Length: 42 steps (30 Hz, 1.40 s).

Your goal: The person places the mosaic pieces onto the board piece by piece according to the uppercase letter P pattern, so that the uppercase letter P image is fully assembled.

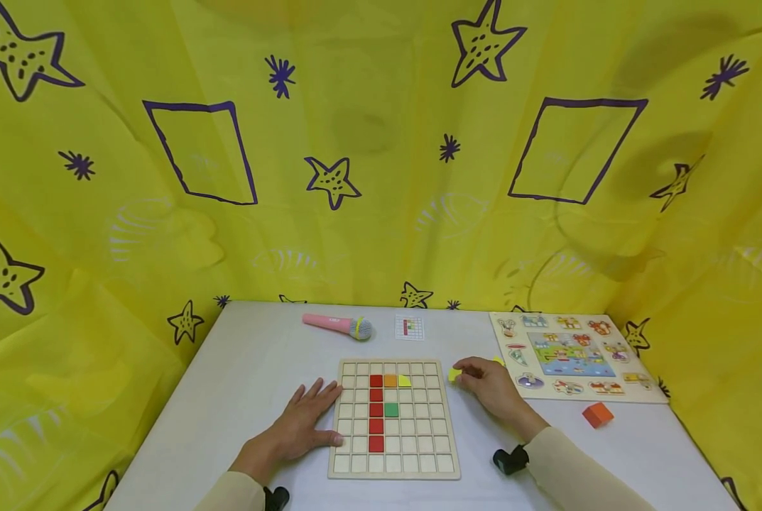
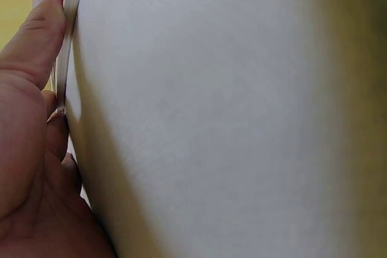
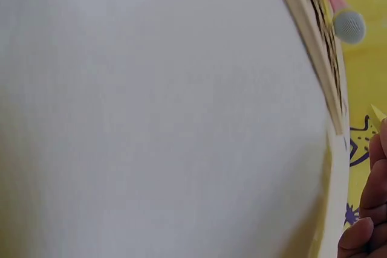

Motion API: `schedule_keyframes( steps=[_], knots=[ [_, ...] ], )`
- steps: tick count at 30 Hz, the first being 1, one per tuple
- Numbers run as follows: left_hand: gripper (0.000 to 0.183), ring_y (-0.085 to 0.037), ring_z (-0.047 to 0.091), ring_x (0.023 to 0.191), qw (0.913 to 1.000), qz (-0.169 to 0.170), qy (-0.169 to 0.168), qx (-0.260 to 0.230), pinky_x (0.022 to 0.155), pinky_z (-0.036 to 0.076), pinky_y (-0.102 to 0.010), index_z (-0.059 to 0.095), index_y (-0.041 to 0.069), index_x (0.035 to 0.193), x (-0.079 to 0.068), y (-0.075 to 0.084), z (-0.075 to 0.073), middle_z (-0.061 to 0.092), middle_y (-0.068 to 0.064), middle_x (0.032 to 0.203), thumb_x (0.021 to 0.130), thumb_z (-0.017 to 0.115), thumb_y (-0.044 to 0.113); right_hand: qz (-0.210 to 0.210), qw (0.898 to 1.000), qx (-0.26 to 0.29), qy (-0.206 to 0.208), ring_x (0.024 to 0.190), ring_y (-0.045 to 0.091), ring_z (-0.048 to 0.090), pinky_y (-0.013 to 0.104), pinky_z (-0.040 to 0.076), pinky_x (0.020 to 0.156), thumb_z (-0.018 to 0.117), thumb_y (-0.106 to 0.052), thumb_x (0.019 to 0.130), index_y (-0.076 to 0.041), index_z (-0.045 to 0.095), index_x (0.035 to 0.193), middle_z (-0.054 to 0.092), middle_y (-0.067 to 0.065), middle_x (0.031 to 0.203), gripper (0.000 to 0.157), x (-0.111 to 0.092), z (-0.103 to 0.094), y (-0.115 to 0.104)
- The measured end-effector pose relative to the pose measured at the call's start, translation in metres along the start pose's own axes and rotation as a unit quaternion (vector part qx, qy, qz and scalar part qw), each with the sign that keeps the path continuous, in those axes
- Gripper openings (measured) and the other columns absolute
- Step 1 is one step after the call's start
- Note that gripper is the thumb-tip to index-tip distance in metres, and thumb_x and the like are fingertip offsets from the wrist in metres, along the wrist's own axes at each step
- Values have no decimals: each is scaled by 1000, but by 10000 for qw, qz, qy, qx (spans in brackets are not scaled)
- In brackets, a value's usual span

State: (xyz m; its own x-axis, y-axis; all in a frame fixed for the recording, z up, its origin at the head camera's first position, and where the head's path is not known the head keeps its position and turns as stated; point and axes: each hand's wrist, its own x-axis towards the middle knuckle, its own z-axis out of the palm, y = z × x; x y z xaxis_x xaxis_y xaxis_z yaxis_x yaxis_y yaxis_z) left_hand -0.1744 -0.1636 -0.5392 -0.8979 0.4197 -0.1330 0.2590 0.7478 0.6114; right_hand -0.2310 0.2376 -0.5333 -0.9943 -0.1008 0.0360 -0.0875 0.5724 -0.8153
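In the head view a wooden grid board (image 1: 409, 463) lies in front of me. A column of several red tiles (image 1: 376, 410) sits in it. Right of the column's top are an orange tile (image 1: 390, 381) and a yellow tile (image 1: 405, 381) with a rounded side; a green tile (image 1: 391, 409) lies lower down. My left hand (image 1: 296, 427) rests with spread fingers at the board's left edge, thumb on the frame. Beyond the right edge, my right hand (image 1: 492, 389) pinches a yellow tile (image 1: 454, 374) between thumb and fingers. Another yellow piece (image 1: 498, 360) shows partly behind that hand.
A pink toy microphone (image 1: 336, 324) and a small pattern card (image 1: 409, 327) lie behind the board. To the right are a picture puzzle board (image 1: 515, 389) and an orange-red block (image 1: 597, 415). A yellow curtain (image 1: 381, 241) surrounds the white table (image 1: 227, 376).
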Motion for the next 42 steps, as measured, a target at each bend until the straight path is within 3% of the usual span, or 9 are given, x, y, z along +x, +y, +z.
schedule_keyframes(
  steps=[12,19,31,42],
  knots=[
    [99,-39,15,164,10000,-22,-13,-2,132,3,-63,40,10,163,0,0,0,36,-12,171,84,84,50,-67,9955,893,310,86,13,60,21,52,71,77,-2,93,-7,80,110,75,5,98,17,-13,19,-18],
    [99,-39,15,164,10000,-13,-44,29,132,3,-63,39,10,163,0,1,-1,36,-12,171,84,83,51,-134,9931,1137,235,85,11,60,20,53,73,77,2,92,-5,80,108,74,5,95,18,-25,34,-33],
    [100,-41,16,163,10000,10,30,17,132,3,-63,40,8,163,0,2,-1,37,-14,170,84,84,50,30,9946,990,-296,86,16,57,20,50,72,76,-2,93,-13,80,107,69,-1,89,17,-33,63,-44],
    [99,-41,15,163,10000,46,27,59,132,3,-64,40,8,163,1,0,-1,36,-14,171,84,83,51,-287,9975,467,-454,80,12,56,19,50,68,78,-4,93,-12,78,103,69,-4,85,13,-37,75,-47]
  ],
)
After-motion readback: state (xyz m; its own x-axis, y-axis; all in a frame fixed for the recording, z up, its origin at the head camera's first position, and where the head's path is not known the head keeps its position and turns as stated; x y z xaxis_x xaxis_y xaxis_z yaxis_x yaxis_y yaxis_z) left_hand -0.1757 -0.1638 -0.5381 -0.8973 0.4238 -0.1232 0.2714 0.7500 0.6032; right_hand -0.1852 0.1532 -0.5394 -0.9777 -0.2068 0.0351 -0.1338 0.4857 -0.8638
